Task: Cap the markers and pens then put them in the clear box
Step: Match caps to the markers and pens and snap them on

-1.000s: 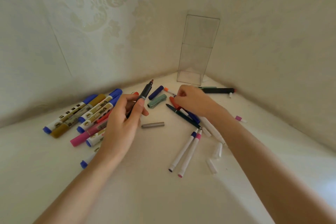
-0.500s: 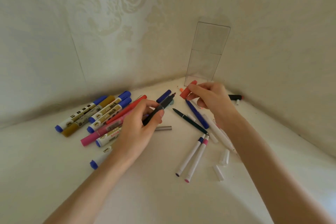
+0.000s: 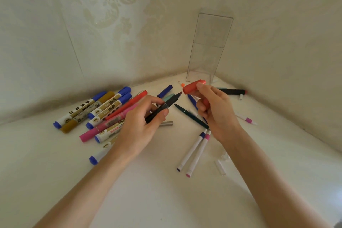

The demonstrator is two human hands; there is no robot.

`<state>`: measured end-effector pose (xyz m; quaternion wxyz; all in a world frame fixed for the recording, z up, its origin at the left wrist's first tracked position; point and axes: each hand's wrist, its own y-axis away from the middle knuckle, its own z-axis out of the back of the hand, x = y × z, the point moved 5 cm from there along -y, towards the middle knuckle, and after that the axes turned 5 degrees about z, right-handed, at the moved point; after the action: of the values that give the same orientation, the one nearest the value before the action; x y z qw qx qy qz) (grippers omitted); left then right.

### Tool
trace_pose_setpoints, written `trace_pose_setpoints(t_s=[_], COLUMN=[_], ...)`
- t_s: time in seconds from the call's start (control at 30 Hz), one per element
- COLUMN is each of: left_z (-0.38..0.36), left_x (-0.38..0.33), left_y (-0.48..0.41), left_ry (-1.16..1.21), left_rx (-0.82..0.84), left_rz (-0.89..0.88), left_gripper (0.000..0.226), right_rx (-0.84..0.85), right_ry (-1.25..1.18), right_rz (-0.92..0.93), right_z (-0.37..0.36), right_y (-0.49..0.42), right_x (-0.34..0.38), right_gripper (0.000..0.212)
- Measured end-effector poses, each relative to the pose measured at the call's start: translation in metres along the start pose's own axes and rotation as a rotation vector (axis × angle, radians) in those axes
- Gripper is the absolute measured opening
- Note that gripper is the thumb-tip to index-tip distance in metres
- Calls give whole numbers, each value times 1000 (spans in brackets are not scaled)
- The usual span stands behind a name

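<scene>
My left hand [image 3: 142, 126] grips an uncapped black marker [image 3: 162, 106], its reddish tip pointing up and right. My right hand [image 3: 215, 111] pinches a red cap [image 3: 193, 86] just to the right of that tip, a small gap between them. The tall clear box [image 3: 207, 50] stands upright in the corner behind my right hand. A pile of capped markers [image 3: 103, 111] with blue, gold, pink and red parts lies left of my left hand. Two thin white pens [image 3: 194, 152], uncapped, lie below my right hand.
A dark green pen [image 3: 188, 114], a blue cap [image 3: 164, 91], a grey cap [image 3: 166, 123] and clear caps [image 3: 221, 166] lie on the white surface [image 3: 166, 190]. A black marker [image 3: 232, 91] and a pink-banded pen [image 3: 247, 119] lie near the right wall. Walls close in on both sides.
My right hand picked the red cap off the surface and lifted it toward the marker tip. My left hand lowered and tilted the black marker toward the cap.
</scene>
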<state>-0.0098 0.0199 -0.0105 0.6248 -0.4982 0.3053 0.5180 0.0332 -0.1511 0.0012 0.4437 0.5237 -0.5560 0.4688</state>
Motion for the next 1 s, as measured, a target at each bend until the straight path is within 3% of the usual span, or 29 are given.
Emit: trace_pose_setpoints(t_s=[0.27, 0.43, 0.67, 0.77, 0.9, 1.0], left_z=[1, 2, 5, 11, 46, 70], left_x=[1, 3, -4, -9, 10, 28], left_y=[1, 5, 6, 1, -7, -6], left_ry=[5, -3, -100, -237, -541, -828], left_rx=[-14, -18, -61, -138, -282, -283], left_rz=[12, 6, -76, -101, 44, 130], left_gripper=[12, 10, 8, 10, 20, 31], right_rx=[114, 101, 129, 148, -52, -169], right_ry=[233, 140, 189, 289, 257, 268], right_rz=[185, 219, 230, 213, 143, 150], right_z=[-20, -25, -29, -23, 14, 37], right_y=[13, 19, 19, 12, -2, -11], right_x=[5, 0, 5, 9, 10, 13], right_gripper=[20, 17, 20, 28, 27, 28])
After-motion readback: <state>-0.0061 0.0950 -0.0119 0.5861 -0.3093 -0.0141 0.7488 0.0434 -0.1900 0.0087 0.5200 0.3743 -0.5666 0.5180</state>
